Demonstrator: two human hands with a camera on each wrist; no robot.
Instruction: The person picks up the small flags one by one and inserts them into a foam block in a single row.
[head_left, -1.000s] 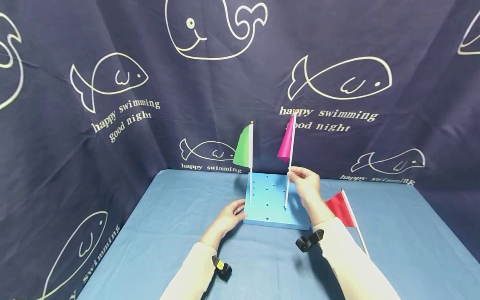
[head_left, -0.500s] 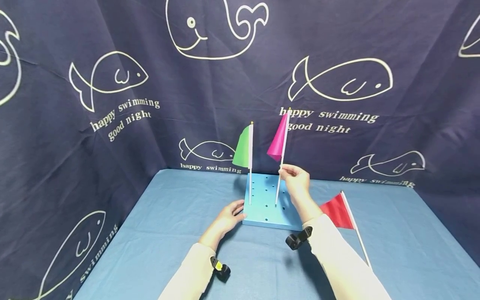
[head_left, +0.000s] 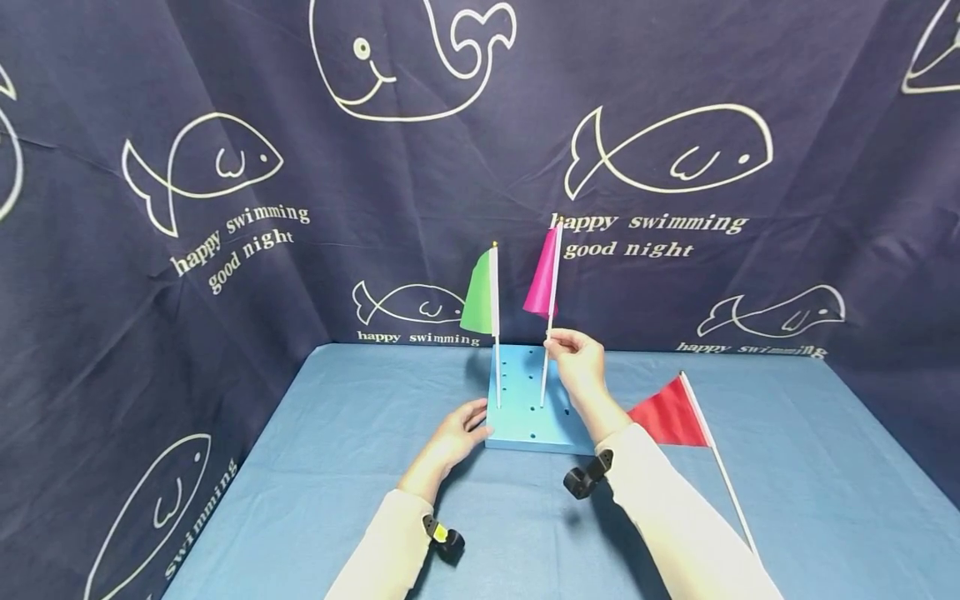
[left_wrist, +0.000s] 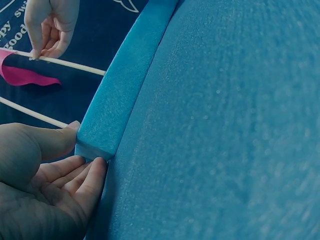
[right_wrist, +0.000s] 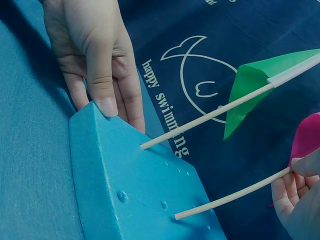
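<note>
A light blue foam block [head_left: 512, 427] with small holes lies on the table. My left hand [head_left: 454, 435] holds its near left corner, thumb on top and fingers against the side, as the left wrist view shows. The green flag [head_left: 477, 298] stands upright, its stick in a hole near the left edge. With thumb and fingertips, my right hand [head_left: 582, 363] pinches the stick of the pink flag [head_left: 542, 275], which leans slightly. In the right wrist view, the lower tip of that stick [right_wrist: 181, 215] is close over the block's top, beside a hole [right_wrist: 163, 204].
To the right of the block, a red flag [head_left: 671, 415] on a white stick is partly behind my right sleeve [head_left: 667, 508]. A dark blue curtain [head_left: 420, 192] with white fish drawings hangs behind the blue table [head_left: 292, 500].
My right hand has carried the pink flag leftward over the block, closer to the green flag. My left hand has stayed at the block's corner.
</note>
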